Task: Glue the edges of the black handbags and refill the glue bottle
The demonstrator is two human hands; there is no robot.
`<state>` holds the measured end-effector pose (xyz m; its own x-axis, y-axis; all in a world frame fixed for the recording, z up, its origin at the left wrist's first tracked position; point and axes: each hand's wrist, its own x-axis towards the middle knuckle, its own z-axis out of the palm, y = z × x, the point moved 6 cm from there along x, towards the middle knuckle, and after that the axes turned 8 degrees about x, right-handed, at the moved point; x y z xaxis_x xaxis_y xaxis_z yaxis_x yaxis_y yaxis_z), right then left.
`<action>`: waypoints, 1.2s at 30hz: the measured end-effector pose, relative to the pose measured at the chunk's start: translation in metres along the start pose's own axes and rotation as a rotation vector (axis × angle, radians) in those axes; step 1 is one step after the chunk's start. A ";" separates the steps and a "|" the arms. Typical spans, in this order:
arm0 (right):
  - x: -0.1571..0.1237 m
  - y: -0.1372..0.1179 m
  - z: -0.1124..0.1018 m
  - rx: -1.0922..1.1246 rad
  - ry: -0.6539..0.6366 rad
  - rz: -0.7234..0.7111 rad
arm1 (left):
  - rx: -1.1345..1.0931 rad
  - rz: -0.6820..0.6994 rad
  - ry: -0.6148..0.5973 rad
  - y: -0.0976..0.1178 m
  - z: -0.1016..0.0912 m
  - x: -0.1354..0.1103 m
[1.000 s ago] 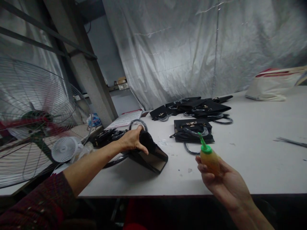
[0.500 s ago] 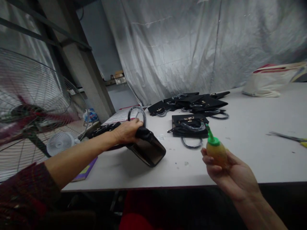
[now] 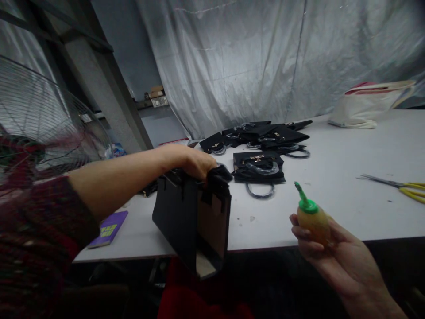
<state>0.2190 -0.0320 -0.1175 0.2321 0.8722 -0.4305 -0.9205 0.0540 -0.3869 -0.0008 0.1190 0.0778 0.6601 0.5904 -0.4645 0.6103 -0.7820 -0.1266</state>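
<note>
My left hand [image 3: 199, 165] is closed on the upper part of a black handbag [image 3: 177, 212], which hangs over the table's front edge. One side of the bag faces me open, showing a tan and dark inside. My fingertips are partly hidden behind the bag's top. In my right hand [image 3: 335, 248] is a squeeze bottle [image 3: 314, 223] of yellowish-amber content, with a green cap and nozzle pointing up and left. Another black handbag [image 3: 258, 167] with gold hardware and plastic-wrapped handles lies flat on the table between my hands.
Several black handbags [image 3: 265, 133] are piled at the back of the white table [image 3: 335, 186]. Yellow-handled scissors [image 3: 395, 182] lie at right, and a cream cloth bag [image 3: 365, 106] behind them. A purple booklet [image 3: 109, 229] lies at front left, near a large caged fan [image 3: 43, 128].
My left hand has brought the handbag nearer to me and turned it more upright, its open side now showing. The squeeze bottle in my right hand sits slightly lower and farther right.
</note>
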 end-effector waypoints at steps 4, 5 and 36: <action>-0.006 -0.007 -0.010 -0.059 0.044 -0.076 | -0.026 0.152 -0.071 0.039 0.032 0.064; -0.008 -0.009 -0.013 -0.082 0.059 -0.095 | -0.039 0.170 -0.091 0.044 0.043 0.078; -0.014 -0.015 -0.019 -1.384 -0.229 -1.238 | 0.147 0.125 0.017 0.046 0.109 0.132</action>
<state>0.2354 -0.0544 -0.1213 0.3335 0.6982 0.6335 0.6174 0.3461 -0.7065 0.0669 0.1390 -0.0847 0.7346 0.4892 -0.4701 0.4535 -0.8694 -0.1962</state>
